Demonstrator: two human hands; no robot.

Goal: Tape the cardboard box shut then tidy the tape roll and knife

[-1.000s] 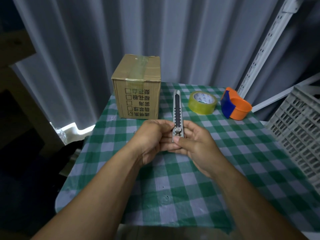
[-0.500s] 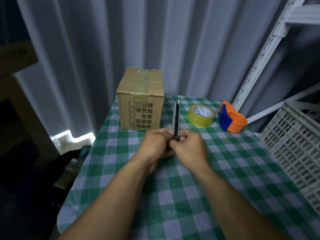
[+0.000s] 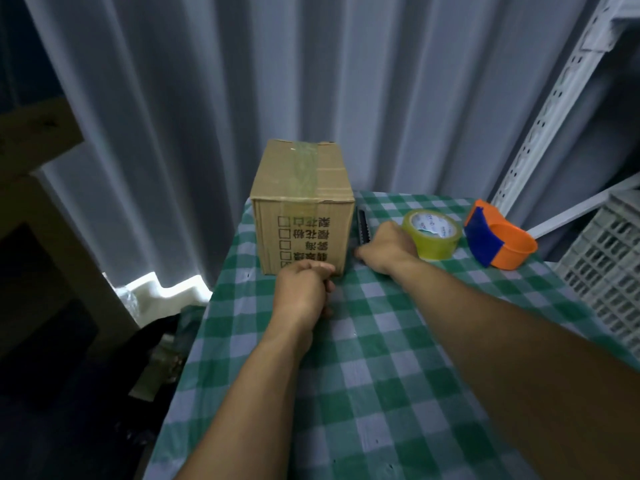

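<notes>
The cardboard box point(image 3: 304, 206) stands at the table's far left, a strip of clear tape running over its top and down its front. Between the box and the yellowish tape roll point(image 3: 431, 233) lies the utility knife point(image 3: 362, 226), and my right hand point(image 3: 386, 249) grips its near end low over the cloth. My left hand point(image 3: 304, 292) rests curled in front of the box with nothing visible in it. The knife's near half is hidden by my right hand.
An orange and blue tape dispenser point(image 3: 498, 242) sits right of the roll. A white plastic crate point(image 3: 609, 271) stands at the right edge of the green checked tablecloth point(image 3: 381, 375). White curtains hang behind, a perforated shelf upright point(image 3: 540, 123) at far right.
Both hands held the knife upright before me. My right hand has carried it forward and down beside the box, and my left hand has let go and stayed back.
</notes>
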